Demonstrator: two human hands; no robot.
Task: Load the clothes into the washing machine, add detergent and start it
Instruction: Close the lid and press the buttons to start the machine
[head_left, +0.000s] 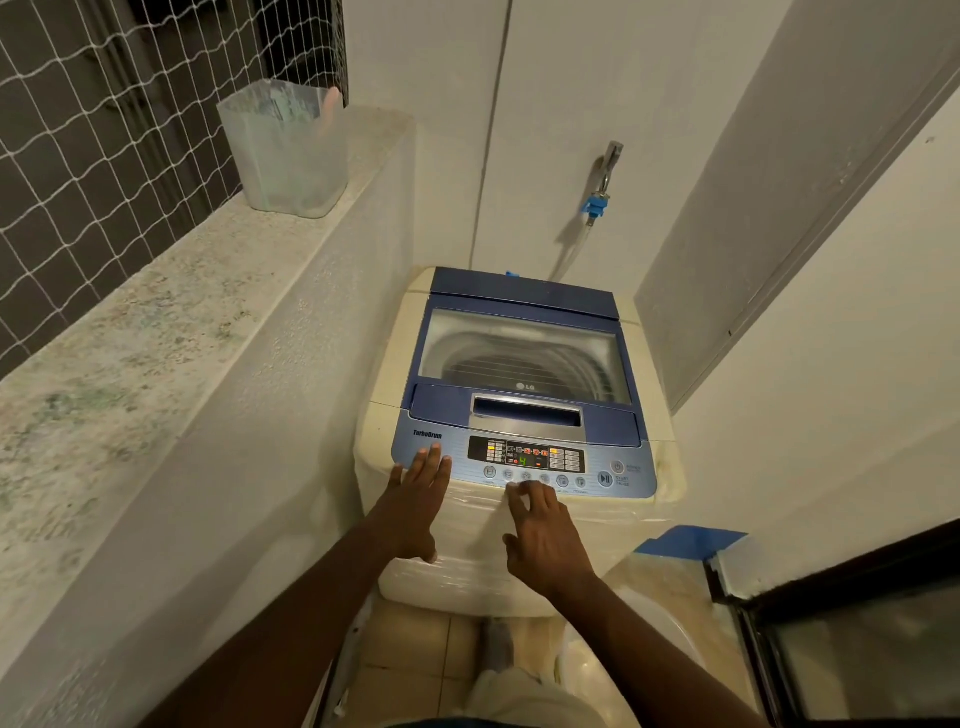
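A cream top-loading washing machine (389, 374) with a blue lid (524, 293) stands in a narrow corner. Its lid is down, and the steel drum shows through the lid's window (524, 353). The control panel (524, 460) at the front is lit, with red and green digits. My left hand (418, 499) lies flat, fingers spread, on the panel's left end. The fingertips of my right hand (543, 535) touch the row of buttons under the display. No clothes or detergent are in sight.
A stone ledge (156, 322) runs along the left, bearing a translucent plastic container (285, 145) below a netted window. On the back wall a tap with a blue hose coupling (597, 205) feeds the machine. A dark door frame (831, 597) stands at the right.
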